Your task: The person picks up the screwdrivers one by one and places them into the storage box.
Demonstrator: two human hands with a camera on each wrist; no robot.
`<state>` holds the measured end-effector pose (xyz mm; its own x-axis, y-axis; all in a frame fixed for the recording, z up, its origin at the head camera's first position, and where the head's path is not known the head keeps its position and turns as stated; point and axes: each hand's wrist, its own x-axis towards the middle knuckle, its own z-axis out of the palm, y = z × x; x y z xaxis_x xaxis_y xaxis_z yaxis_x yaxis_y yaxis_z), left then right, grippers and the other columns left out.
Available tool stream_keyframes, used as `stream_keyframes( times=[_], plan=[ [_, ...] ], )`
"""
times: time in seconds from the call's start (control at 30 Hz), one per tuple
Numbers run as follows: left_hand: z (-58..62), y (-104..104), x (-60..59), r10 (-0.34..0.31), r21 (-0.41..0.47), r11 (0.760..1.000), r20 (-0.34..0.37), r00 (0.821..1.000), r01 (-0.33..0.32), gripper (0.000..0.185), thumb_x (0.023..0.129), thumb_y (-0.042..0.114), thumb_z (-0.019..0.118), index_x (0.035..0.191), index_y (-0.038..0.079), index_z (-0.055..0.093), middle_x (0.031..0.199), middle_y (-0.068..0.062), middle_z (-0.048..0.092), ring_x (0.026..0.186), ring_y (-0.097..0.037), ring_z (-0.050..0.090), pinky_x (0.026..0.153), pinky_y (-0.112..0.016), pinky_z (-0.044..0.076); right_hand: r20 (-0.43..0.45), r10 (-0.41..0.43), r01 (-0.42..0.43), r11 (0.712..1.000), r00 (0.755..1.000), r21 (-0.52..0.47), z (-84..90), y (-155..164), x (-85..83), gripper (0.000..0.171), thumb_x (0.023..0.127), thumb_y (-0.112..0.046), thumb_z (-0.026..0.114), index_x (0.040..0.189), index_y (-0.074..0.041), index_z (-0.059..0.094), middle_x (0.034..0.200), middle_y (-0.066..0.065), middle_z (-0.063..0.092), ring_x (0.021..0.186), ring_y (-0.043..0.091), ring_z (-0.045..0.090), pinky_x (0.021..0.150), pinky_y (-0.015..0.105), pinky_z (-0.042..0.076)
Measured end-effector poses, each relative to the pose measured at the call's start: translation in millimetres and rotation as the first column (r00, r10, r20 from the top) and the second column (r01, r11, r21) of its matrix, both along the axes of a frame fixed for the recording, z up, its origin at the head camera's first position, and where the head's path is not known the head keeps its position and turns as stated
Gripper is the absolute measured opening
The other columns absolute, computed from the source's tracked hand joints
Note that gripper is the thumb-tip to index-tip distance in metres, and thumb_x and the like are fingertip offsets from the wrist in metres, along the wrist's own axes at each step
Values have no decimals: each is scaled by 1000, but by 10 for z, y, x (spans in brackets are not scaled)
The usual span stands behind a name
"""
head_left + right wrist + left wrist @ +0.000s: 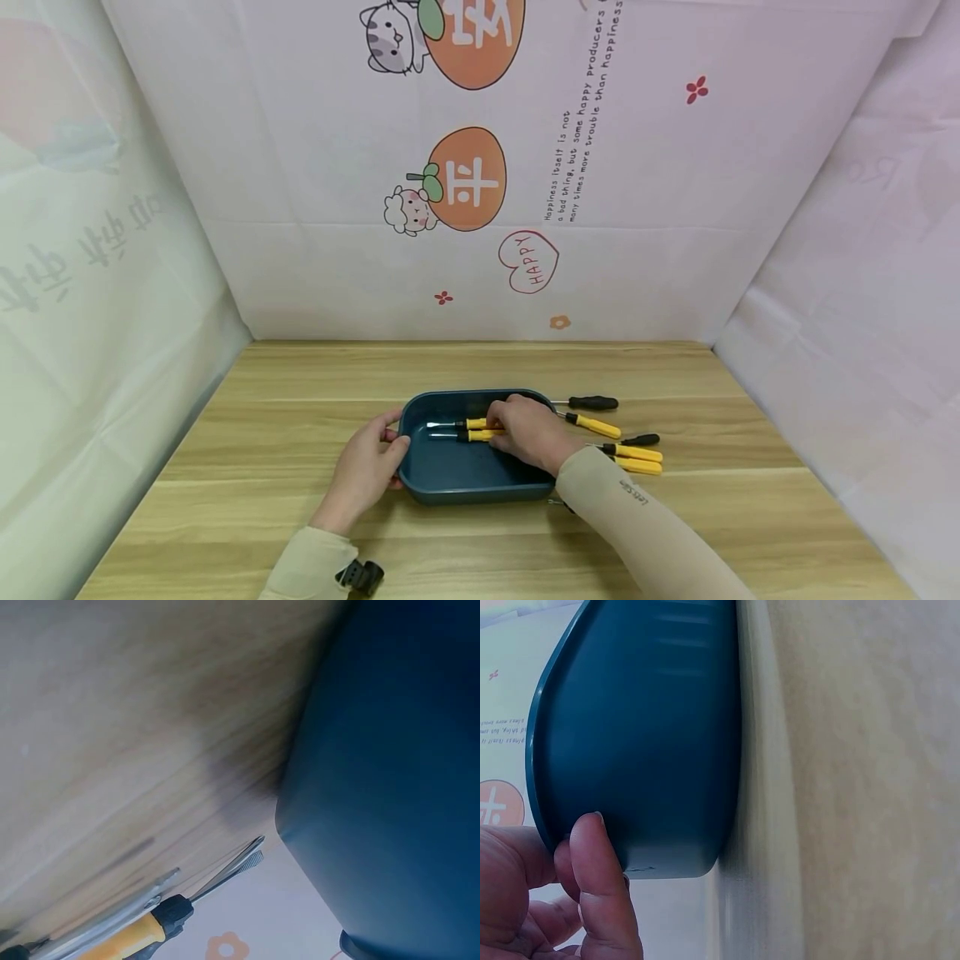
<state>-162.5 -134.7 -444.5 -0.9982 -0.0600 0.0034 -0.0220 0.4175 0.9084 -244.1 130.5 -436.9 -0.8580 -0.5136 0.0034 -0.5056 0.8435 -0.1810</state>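
Note:
A dark blue rectangular tray (487,493) sits on the wooden table. My left hand (365,465) grips its left end, thumb at the rim and other fingers outside; the left wrist view shows those fingers (604,885) against the tray's wall (641,742). Inside lie two screwdrivers with yellow-and-black handles, side by side, tips to the left: a farther one (463,424) and a nearer one (474,435). My right hand (528,432) reaches in over the right end and holds the nearer screwdriver's yellow handle with curled fingers, partly hiding both handles.
Right of the tray lie more screwdrivers: a black-handled one (594,403) at the back, a yellow one (596,426), a smaller black one (642,439) and two yellow ones (641,454) near the right forearm. A metal shaft (556,502) shows by the tray's front right corner. Printed white sheets (622,275) surround the table.

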Motion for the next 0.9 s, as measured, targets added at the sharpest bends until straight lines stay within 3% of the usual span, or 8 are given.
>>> stream_keyframes(
  times=[0.3, 0.7, 0.9],
  plan=[
    [-9, 1, -10, -6, 2, 1000, -3, 1000, 6, 47, 105, 15, 60, 151, 8, 52, 115, -15, 60, 64, -17, 64, 53, -31, 61, 13, -8, 8, 1000, 1000, -28, 14, 9, 1, 22, 94, -30, 79, 114, -22, 72, 103, -3, 64, 88, 12, 58, 85, 33, 58],
    [-5, 1, -9, -3, -14, 1000, -13, 1000, 2, 47, 105, 16, 61, 150, 7, 52, 115, -15, 61, 62, -17, 63, 52, -30, 61, 39, -8, 14, 988, 999, -151, 123, 49, 2, 24, 95, -26, 79, 115, -16, 73, 108, 5, 67, 88, 14, 58, 86, 37, 59],
    [-9, -1, -1, -5, -12, 1000, -19, 1000, 5, 46, 105, 15, 60, 150, 7, 53, 114, -15, 60, 63, -17, 63, 52, -29, 61, 35, -16, 21, 986, 999, -164, 183, 83, 43, 27, 95, -28, 78, 119, -17, 73, 113, 4, 67, 94, 15, 62, 90, 39, 59]
  ],
)
